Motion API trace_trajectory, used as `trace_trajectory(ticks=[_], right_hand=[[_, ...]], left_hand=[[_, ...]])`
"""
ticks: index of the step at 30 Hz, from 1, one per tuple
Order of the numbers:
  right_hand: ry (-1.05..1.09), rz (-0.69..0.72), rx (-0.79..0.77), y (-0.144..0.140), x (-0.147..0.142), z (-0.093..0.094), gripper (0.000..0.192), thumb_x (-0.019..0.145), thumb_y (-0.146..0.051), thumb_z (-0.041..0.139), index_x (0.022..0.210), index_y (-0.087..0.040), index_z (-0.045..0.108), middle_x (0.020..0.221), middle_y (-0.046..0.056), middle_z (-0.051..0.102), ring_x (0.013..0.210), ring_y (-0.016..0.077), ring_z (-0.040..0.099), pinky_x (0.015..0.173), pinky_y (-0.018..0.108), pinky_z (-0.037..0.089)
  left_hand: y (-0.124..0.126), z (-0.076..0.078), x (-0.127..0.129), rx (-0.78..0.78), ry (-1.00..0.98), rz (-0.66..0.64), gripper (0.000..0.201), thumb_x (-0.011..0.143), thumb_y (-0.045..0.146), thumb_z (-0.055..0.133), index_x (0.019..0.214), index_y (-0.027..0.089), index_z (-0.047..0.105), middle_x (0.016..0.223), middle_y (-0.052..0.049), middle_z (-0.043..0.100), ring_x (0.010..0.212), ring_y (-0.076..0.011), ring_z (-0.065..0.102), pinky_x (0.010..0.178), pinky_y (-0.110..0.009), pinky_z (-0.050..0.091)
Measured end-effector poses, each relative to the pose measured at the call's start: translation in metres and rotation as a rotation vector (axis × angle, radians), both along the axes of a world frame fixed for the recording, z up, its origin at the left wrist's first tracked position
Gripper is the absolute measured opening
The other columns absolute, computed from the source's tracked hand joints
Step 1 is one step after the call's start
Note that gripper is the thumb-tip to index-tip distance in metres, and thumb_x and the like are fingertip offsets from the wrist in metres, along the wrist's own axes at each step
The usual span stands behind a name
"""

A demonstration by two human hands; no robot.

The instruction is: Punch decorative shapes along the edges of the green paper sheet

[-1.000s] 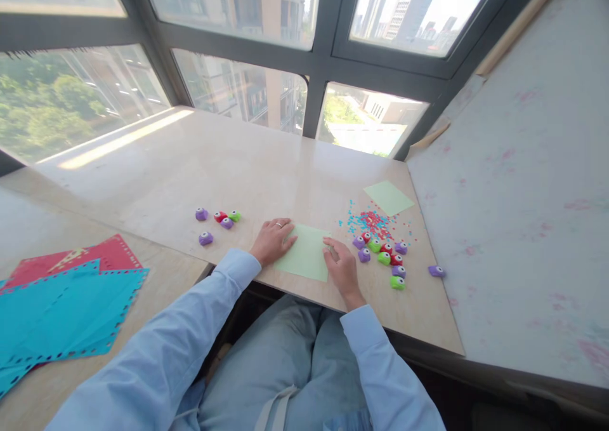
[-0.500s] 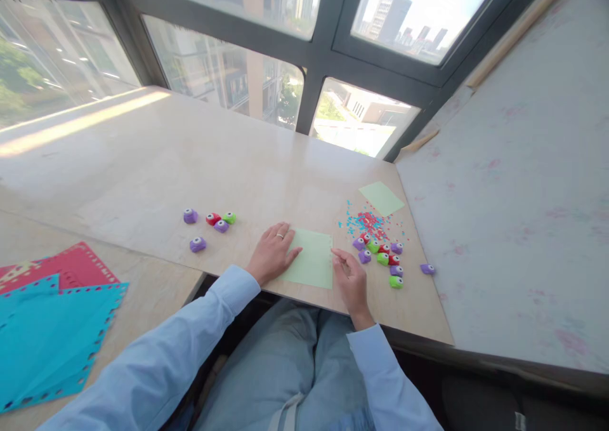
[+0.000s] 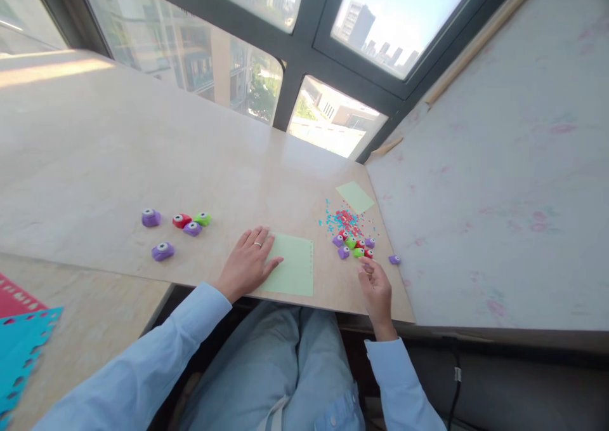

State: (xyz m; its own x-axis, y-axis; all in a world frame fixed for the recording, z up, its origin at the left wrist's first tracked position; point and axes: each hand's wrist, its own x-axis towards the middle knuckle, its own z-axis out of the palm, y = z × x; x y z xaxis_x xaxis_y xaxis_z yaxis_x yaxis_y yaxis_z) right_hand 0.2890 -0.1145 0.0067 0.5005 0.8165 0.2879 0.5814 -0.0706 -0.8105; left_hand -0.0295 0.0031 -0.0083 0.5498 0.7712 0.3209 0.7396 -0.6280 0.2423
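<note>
Green paper [image 3: 290, 272], a pale square sheet with a row of small holes along its right edge, is lying flat near the front edge of the table [image 3: 143, 158], and the left hand [image 3: 247, 263] is resting on its left side with the fingers spread and flat, holding nothing. To the right, well clear of the sheet, the right hand [image 3: 377, 288] is hovering with its fingers loosely curled at the near edge of a cluster of small punches [image 3: 354, 245] in purple, green and red; whether the fingertips are pinching one of them cannot be told. Red and blue paper bits [image 3: 345, 218] are lying scattered just behind that cluster, and a smaller green sheet [image 3: 354, 196] is sitting beyond them. Farther left, five more punches [image 3: 177, 226] are sitting apart from the hands.
</note>
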Motion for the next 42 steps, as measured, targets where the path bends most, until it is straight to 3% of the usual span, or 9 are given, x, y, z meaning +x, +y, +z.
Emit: trace_trajectory(ticks=[3,6,11,15,26,28,31,36,42], right_hand=[[-0.018,0.056,-0.100,0.010,0.005,0.006,0.045,0.086,-0.043,0.062,0.122,-0.017,0.061,0.109,0.012,0.070,0.076,0.0189,0.067,0.067,0.033,0.055],[-0.067,0.123,-0.214,0.024,-0.001,0.007,0.054,0.084,-0.043,0.062,0.130,-0.015,0.058,0.095,0.007,0.070,0.063,0.0168,0.063,0.065,0.034,0.054],[-0.251,0.041,-0.207,0.036,-0.019,0.001,0.046,0.083,-0.044,0.060,0.119,-0.016,0.066,0.079,0.003,0.067,0.069,0.0210,0.061,0.067,0.035,0.051],[-0.311,0.045,-0.155,0.031,-0.033,-0.005,0.040,0.086,-0.040,0.058,0.116,-0.016,0.067,0.088,0.007,0.067,0.074,0.0216,0.060,0.072,0.036,0.051],[-0.358,0.230,-0.104,0.025,-0.061,-0.006,0.027,0.092,-0.034,0.056,0.112,-0.020,0.067,0.102,0.009,0.066,0.081,0.0210,0.062,0.078,0.037,0.053],[-0.354,0.255,-0.110,0.026,-0.064,-0.006,0.026,0.092,-0.033,0.056,0.113,-0.021,0.067,0.103,0.009,0.065,0.084,0.0217,0.062,0.079,0.037,0.052],[-0.335,0.281,-0.115,0.025,-0.068,-0.005,0.027,0.093,-0.032,0.056,0.116,-0.023,0.066,0.106,0.009,0.066,0.088,0.0227,0.062,0.080,0.037,0.052],[-0.282,0.286,-0.101,0.021,-0.069,-0.003,0.027,0.093,-0.031,0.055,0.116,-0.023,0.067,0.107,0.009,0.067,0.091,0.0236,0.063,0.081,0.038,0.053],[-0.211,0.299,-0.094,0.022,-0.066,-0.005,0.025,0.092,-0.027,0.056,0.114,-0.023,0.068,0.106,0.009,0.068,0.092,0.0233,0.064,0.081,0.037,0.054]], left_hand=[[0.001,-0.003,0.000,-0.011,-0.041,-0.003,0.057,0.098,0.051,0.043,0.135,0.009,0.057,0.148,-0.024,0.048,0.141,-0.0364,0.042,0.117,-0.054,0.030],[0.002,-0.004,0.000,-0.039,-0.104,-0.016,0.055,0.097,0.048,0.047,0.135,0.011,0.056,0.149,-0.023,0.048,0.141,-0.0372,0.041,0.117,-0.055,0.030],[0.001,-0.003,0.000,-0.049,-0.101,-0.012,0.054,0.097,0.047,0.047,0.135,0.010,0.056,0.149,-0.023,0.048,0.142,-0.0370,0.041,0.117,-0.055,0.029],[0.001,-0.001,0.000,-0.049,-0.082,-0.014,0.054,0.097,0.047,0.048,0.135,0.010,0.056,0.149,-0.022,0.048,0.142,-0.0359,0.040,0.118,-0.053,0.028],[0.001,0.004,-0.003,-0.037,-0.086,-0.029,0.054,0.100,0.048,0.043,0.133,0.007,0.055,0.148,-0.026,0.047,0.142,-0.0361,0.040,0.117,-0.055,0.032],[-0.003,0.008,-0.001,-0.036,-0.125,-0.078,0.054,0.099,0.049,0.044,0.134,0.009,0.054,0.148,-0.024,0.047,0.144,-0.0349,0.038,0.117,-0.054,0.033],[-0.016,0.016,0.008,-0.052,-0.120,-0.284,0.059,0.096,0.055,0.047,0.139,0.014,0.052,0.150,-0.019,0.048,0.147,-0.0325,0.033,0.120,-0.054,0.029],[-0.036,0.016,0.022,-0.124,-0.015,-0.513,0.084,0.083,0.072,0.057,0.144,0.014,0.048,0.152,-0.021,0.044,0.147,-0.0350,0.031,0.121,-0.055,0.024],[-0.034,0.024,0.017,-0.177,0.035,-0.532,0.053,0.085,0.046,0.070,0.131,0.022,0.062,0.146,-0.016,0.054,0.137,-0.0337,0.049,0.113,-0.052,0.037]])
